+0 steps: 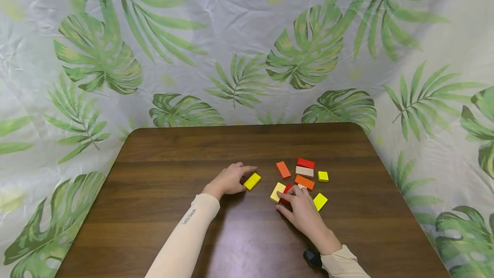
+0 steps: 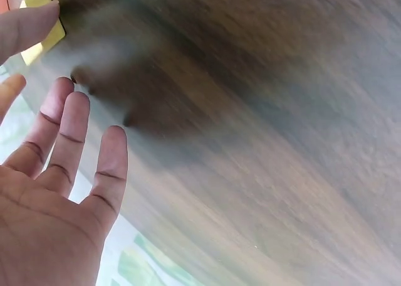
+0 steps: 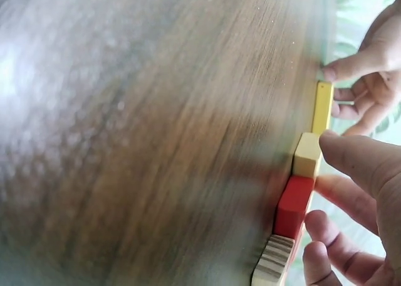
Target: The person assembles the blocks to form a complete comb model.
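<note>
Beside my left hand [image 1: 230, 179] lies a flat yellow block [image 1: 252, 182], between its thumb and index finger. The other left fingers are loosely extended over the table in the left wrist view, and the thumb tip overlaps the yellow block [image 2: 42, 38]. My right hand [image 1: 305, 211] reaches over a pale cream block [image 1: 276, 192] and a red block [image 1: 287, 189]. One right fingertip is at the cream block [image 3: 306, 155] in the right wrist view, with the red block [image 3: 293, 206] and a striped wood-grain block [image 3: 274, 261] along the other fingers.
Around the right hand lie an orange block [image 1: 283, 170], a red block [image 1: 306, 163], a beige block [image 1: 304, 171], another orange block [image 1: 304, 182], a small yellow block [image 1: 323, 176] and a longer yellow one [image 1: 320, 201]. The brown table [image 1: 162, 166] meets a leaf-patterned cloth [image 1: 239, 46].
</note>
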The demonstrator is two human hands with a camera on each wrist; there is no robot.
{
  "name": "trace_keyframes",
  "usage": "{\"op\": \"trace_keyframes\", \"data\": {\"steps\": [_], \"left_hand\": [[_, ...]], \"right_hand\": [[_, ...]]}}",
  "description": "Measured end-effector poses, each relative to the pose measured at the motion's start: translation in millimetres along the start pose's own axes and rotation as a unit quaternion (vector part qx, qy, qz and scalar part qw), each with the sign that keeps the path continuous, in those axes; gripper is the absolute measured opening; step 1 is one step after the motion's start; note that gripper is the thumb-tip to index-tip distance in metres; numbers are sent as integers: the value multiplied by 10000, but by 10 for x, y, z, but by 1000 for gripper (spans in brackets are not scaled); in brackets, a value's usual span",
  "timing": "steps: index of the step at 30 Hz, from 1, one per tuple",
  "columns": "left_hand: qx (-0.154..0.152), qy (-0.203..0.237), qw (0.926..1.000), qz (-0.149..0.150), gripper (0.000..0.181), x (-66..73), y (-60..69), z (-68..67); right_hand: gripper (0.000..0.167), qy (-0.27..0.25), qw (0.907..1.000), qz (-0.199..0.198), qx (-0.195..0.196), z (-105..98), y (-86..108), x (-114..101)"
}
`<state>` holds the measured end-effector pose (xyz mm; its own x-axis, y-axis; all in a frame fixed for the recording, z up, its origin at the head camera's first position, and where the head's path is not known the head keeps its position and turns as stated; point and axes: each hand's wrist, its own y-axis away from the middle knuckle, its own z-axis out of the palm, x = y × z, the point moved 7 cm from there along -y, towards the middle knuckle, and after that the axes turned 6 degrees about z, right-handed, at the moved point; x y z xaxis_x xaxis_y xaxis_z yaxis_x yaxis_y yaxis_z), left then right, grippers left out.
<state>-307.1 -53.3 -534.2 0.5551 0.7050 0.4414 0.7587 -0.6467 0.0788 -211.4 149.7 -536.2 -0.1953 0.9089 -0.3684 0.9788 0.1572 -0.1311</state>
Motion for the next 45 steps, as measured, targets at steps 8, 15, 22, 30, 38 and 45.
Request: {"op": "trace_keyframes", "data": {"steps": [8, 15, 22, 30, 38, 45], "left_hand": [[-54, -99, 9999, -110, 65, 10, -12, 17], [96, -9, 9998, -178, 62, -46, 12, 0], [548, 280, 9977, -294, 57, -199, 39, -103], [996, 819, 9871, -954, 56, -562, 152, -266], [1141, 1283, 9750, -1407, 57, -786, 216, -271], [1267, 1381, 9723, -1400, 59, -812, 203, -259]], "right_hand": [[39, -134, 9998, -133, 8, -5, -1, -19], [39, -315, 9990, -285, 125, 5, 17, -16], [58, -168, 9991, -198, 338, 1, 4, 19], [65, -40, 9994, -129, 316, 11, -27, 63], [61, -16, 9996, -65, 278, 24, -48, 73], [63, -52, 9998, 71, 172, 26, -90, 92]]}}
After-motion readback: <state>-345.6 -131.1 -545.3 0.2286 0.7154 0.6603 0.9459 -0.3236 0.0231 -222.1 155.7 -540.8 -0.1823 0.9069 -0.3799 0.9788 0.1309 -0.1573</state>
